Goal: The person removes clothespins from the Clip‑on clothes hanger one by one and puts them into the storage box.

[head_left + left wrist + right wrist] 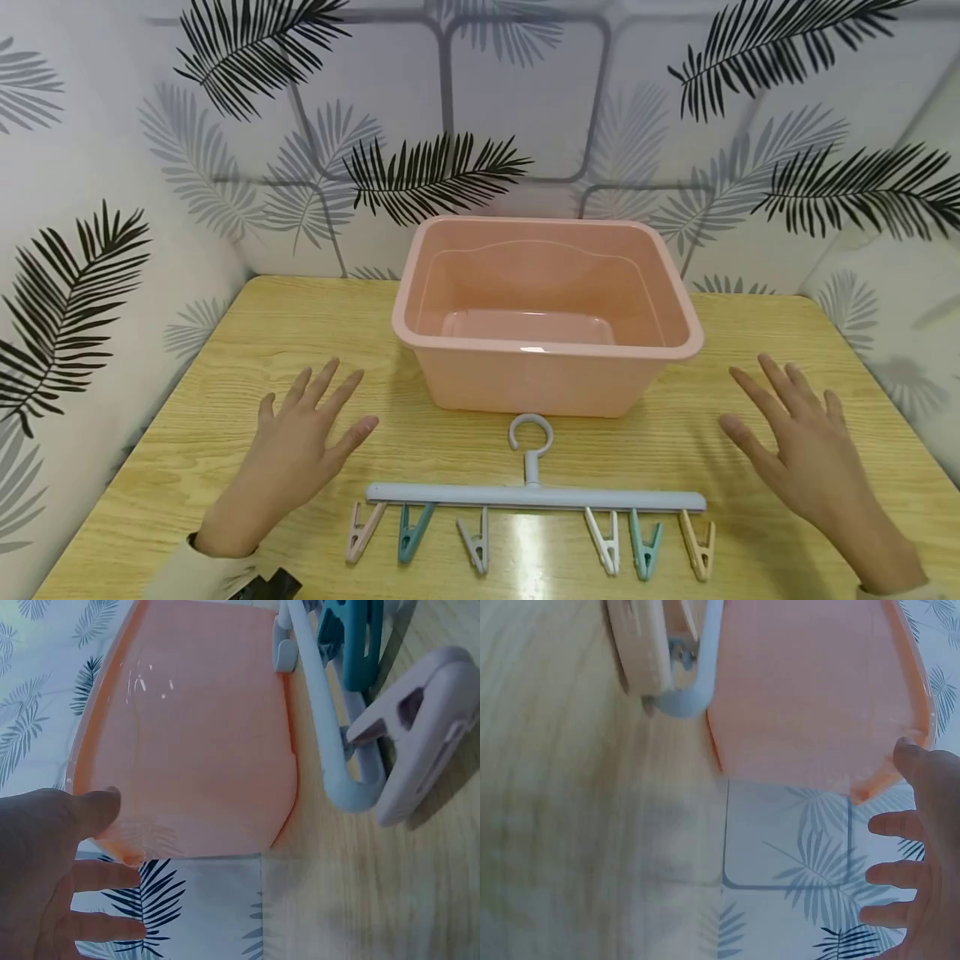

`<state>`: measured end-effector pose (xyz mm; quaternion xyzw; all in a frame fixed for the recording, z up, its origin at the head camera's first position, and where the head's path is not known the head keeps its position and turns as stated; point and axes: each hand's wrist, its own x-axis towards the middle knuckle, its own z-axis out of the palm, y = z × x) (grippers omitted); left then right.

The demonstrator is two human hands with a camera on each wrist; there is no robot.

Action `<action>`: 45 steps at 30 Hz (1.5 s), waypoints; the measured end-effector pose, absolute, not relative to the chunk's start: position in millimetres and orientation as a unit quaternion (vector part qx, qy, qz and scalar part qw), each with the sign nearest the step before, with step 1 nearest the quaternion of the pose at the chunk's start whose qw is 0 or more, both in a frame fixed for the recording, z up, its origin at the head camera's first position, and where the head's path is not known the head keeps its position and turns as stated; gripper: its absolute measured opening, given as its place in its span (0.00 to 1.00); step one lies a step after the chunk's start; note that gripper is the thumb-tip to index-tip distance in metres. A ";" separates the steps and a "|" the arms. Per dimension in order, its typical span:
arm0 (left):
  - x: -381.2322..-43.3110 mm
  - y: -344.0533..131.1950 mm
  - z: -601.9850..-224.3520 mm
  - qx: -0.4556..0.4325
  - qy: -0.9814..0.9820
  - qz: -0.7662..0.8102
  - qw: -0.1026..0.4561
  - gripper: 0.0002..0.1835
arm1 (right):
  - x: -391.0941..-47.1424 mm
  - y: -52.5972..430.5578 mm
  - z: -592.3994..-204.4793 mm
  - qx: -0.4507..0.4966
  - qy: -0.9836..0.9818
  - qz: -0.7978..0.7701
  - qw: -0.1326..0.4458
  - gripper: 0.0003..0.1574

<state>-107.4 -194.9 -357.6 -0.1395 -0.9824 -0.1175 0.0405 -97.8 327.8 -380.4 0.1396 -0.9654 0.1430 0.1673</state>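
Observation:
In the head view a pink plastic basin (525,379) stands on the table. Just in front of it lies a light grey-blue clip hanger (536,497), its hook pointing at the basin. Several clothespins hang from its bar, among them a pink clothespin (365,532), a teal clothespin (415,533), a white clothespin (604,542) and a yellow clothespin (699,546). My left hand (288,462) is left of the hanger, fingers spread, holding nothing. On the other side my right hand (810,462) is likewise spread and bare, apart from the basin and hanger.
The wood-patterned table (300,325) meets a leaf-patterned backdrop (525,100) at the back and both sides. A black object (270,586) shows at the left sleeve.

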 end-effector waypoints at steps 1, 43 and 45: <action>-106.6 -193.7 -358.8 -0.147 -0.982 -0.115 0.041 0.34 | -97.1 325.5 -382.4 0.149 -0.963 0.149 0.171 0.37; -87.6 -139.0 -415.3 -0.315 -0.939 -0.132 0.039 0.17 | -83.4 259.9 -422.0 0.366 -0.913 0.156 0.088 0.17; -87.7 -137.6 -414.9 -0.322 -0.936 -0.135 0.041 0.15 | -83.0 259.5 -421.6 0.371 -0.910 0.168 0.078 0.17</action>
